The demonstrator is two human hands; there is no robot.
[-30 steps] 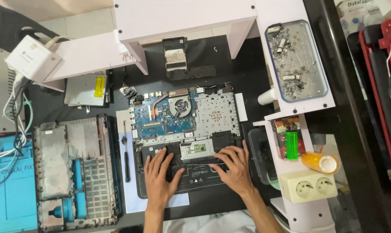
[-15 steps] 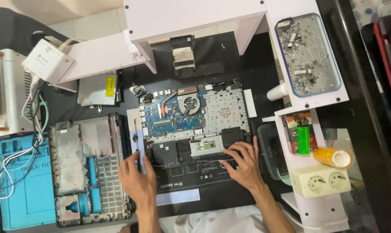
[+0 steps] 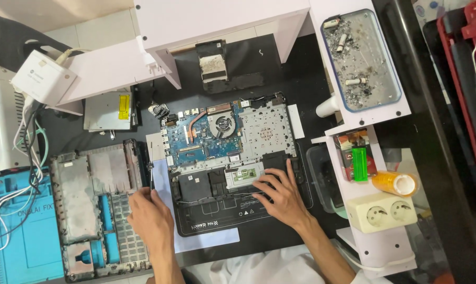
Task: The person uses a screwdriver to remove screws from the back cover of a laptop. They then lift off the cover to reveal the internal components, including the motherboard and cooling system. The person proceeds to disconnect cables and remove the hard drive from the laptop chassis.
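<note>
Head view: the left hand (image 3: 152,216) sits at the left edge of the opened laptop (image 3: 232,158), its fingers curled around the lower end of a slim screwdriver (image 3: 151,171). The tool's long axis runs nearly straight away from the person, the tip pointing up the picture, along the gap between the laptop and the detached grey bottom cover (image 3: 98,205). That grip is clenched on the handle; the shaft lies just beside the laptop's left rim.

The right hand (image 3: 281,195) lies flat and released, fingers spread over the lower right part of the laptop, fingertips near the small green board (image 3: 244,176). It holds nothing. The blue mainboard (image 3: 203,139) with its fan (image 3: 220,125) lies up and to the right of the screwdriver tip, nearer the left hand. Everything rests on the dark bench (image 3: 280,68).
</note>
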